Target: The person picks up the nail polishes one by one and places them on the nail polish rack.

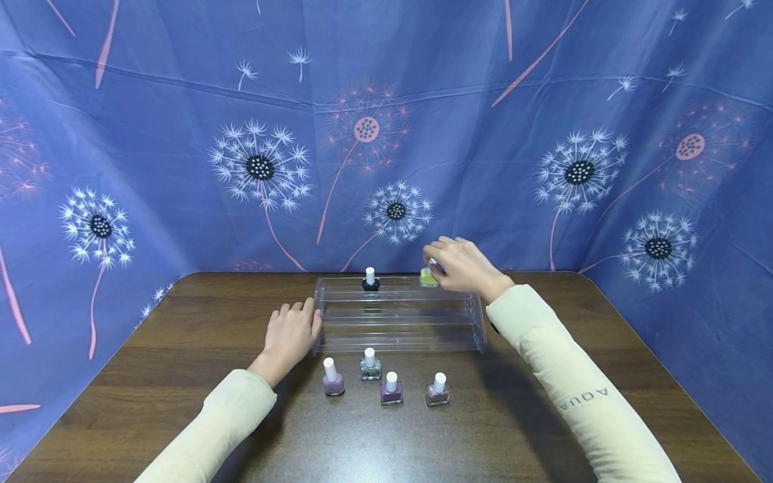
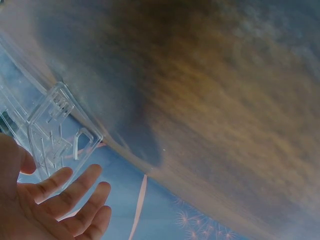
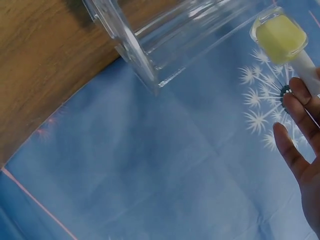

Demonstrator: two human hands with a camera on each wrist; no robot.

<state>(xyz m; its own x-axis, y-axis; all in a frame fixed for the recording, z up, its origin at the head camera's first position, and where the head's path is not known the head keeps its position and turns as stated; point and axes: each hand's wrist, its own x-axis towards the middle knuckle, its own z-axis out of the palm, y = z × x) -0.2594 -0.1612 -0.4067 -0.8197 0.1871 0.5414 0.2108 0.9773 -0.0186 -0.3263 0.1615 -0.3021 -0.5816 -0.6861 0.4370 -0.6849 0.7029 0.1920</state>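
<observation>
My right hand (image 1: 464, 265) pinches the white cap of a yellow-green nail polish bottle (image 3: 281, 39) at the top right of a clear tiered rack (image 1: 398, 314). In the right wrist view the bottle hangs below its cap, overlapping the rack's far edge. At the rack's left end, my left hand (image 1: 291, 335) lies with relaxed fingers, thumb side right at the end panel. The left wrist view shows those fingers (image 2: 75, 192) loosely spread beside the clear panel (image 2: 62, 127). A black nail polish bottle (image 1: 371, 285) stands on the top tier, left of the yellow-green one.
In front of the rack, on the brown wooden table (image 1: 199, 335), stand a lilac bottle (image 1: 333, 384), a glittery grey bottle (image 1: 371, 369), a purple bottle (image 1: 391, 393) and a mauve glittery bottle (image 1: 437, 394). A blue dandelion-print cloth (image 1: 471, 147) hangs behind the table.
</observation>
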